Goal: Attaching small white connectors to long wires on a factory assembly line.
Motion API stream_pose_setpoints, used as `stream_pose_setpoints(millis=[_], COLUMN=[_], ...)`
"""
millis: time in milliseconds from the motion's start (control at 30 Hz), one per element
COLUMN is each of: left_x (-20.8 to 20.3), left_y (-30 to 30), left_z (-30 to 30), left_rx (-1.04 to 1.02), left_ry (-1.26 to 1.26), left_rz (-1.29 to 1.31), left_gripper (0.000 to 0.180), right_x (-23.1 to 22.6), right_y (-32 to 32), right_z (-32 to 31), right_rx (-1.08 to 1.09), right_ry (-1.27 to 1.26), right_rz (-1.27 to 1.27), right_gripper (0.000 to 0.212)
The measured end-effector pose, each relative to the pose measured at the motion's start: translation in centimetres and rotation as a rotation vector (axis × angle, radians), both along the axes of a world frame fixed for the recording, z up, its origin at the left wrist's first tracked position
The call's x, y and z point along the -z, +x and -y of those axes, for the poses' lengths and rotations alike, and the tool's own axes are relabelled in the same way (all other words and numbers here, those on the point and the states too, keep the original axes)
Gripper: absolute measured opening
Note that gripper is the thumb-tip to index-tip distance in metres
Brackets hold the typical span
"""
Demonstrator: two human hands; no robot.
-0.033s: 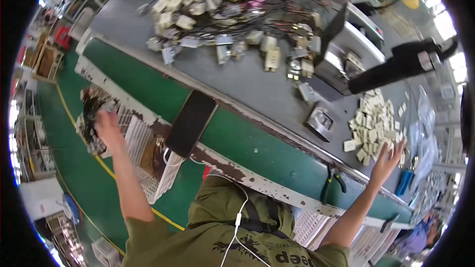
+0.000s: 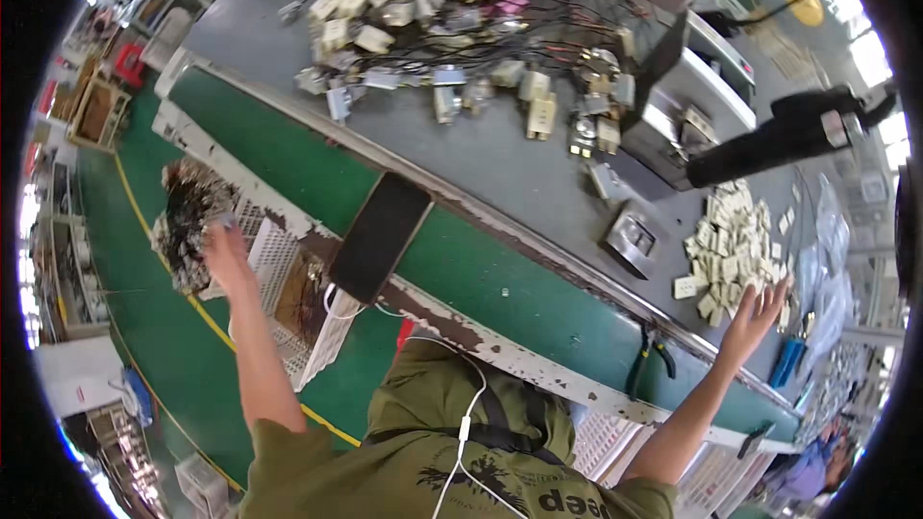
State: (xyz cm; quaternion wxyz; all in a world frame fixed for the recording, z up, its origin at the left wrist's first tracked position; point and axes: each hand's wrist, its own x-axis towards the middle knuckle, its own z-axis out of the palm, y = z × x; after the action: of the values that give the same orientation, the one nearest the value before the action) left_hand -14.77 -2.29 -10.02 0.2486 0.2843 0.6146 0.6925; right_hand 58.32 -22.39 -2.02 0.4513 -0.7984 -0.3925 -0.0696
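Observation:
My left hand (image 2: 229, 259) is at the near right side of a tangled heap of dark wires with pale ends (image 2: 195, 216), left of the bench. Its fingers are drawn together at a small greyish piece, too blurred to name. My right hand (image 2: 751, 325) has its fingers spread at the near edge of a pile of small cream plastic pieces (image 2: 723, 245) on the grey bench top (image 2: 404, 139). Nothing shows in its grasp. The fingertips overlap the pile, and I cannot tell whether they touch it.
White perforated baskets (image 2: 272, 259) stand below the bench edge. A black phone (image 2: 381, 235) lies ahead of me. Cutting pliers (image 2: 648, 362) rest near the edge. Wired connectors (image 2: 452, 19) cover the back, beside a metal machine (image 2: 663, 106) and a metal block (image 2: 632, 238).
The whole view has shifted slightly. My left hand has drawn back a little toward the near right side of the wire heap. My right hand stays by the cream pieces.

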Motion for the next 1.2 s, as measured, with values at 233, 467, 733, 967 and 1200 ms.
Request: stream_pose_setpoints(millis=[233, 467, 733, 967, 1200], left_x=[19.8, 1.4, -14.7, -10.9, -11.9], left_y=[-6.1, 4.5, 32.5, 41.9, 39.4], left_z=[11.5, -2.4, -7.1, -5.2, -4.0], left_rx=[0.235, 0.149, 1.081, 1.221, 1.427], left_ry=[-0.723, 0.008, 0.245, 0.285, 0.435], left_rz=[0.576, -0.522, -1.039, -1.410, -1.233], left_gripper=[0.044, 0.029, 0.028, 0.044, 0.022], right_x=[0.3, -0.8, -2.7, -4.5, -3.8], right_y=[-4.2, -9.7, -14.7, -16.2, -17.8], right_z=[-1.2, -1.8, -5.1, -7.5, -12.3], right_rx=[-0.163, -0.241, -0.540, -0.639, -0.664], right_ry=[0.109, 0.182, -0.008, -0.135, -0.156], right_rz=[-0.189, -0.286, -0.137, -0.143, 0.111], right_gripper=[0.051, 0.042, 0.045, 0.041, 0.055])
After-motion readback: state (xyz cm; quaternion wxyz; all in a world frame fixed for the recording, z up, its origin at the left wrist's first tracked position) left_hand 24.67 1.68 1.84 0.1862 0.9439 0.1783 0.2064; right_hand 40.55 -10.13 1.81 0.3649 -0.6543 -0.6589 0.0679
